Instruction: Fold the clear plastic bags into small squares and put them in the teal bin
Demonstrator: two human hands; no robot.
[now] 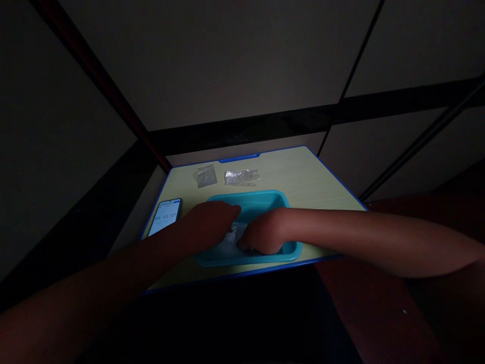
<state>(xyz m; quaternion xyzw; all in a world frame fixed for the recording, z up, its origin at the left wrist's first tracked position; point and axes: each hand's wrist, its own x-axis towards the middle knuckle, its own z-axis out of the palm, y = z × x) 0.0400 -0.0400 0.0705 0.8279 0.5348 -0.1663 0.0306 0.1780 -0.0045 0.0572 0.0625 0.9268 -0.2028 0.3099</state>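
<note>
A turquoise plastic basin [261, 199] sits near the front edge of a small light wood table. Inside it, a clear plastic bag [228, 247] lies between my two hands. My left hand [217, 222] reaches over the basin's left side with its fingers closed on the bag's upper part. From the right, my right hand [263, 232] comes in low over the basin, its fingers curled and pinching the bag's right side. The bag's contents are too dark to make out.
Two clear plastic pieces, one crumpled square [206, 176] and one longer [241, 177], lie behind the basin. A phone [165, 216] showing a timer is at the table's left. The blue-edged table [303, 177] stands against dark panels.
</note>
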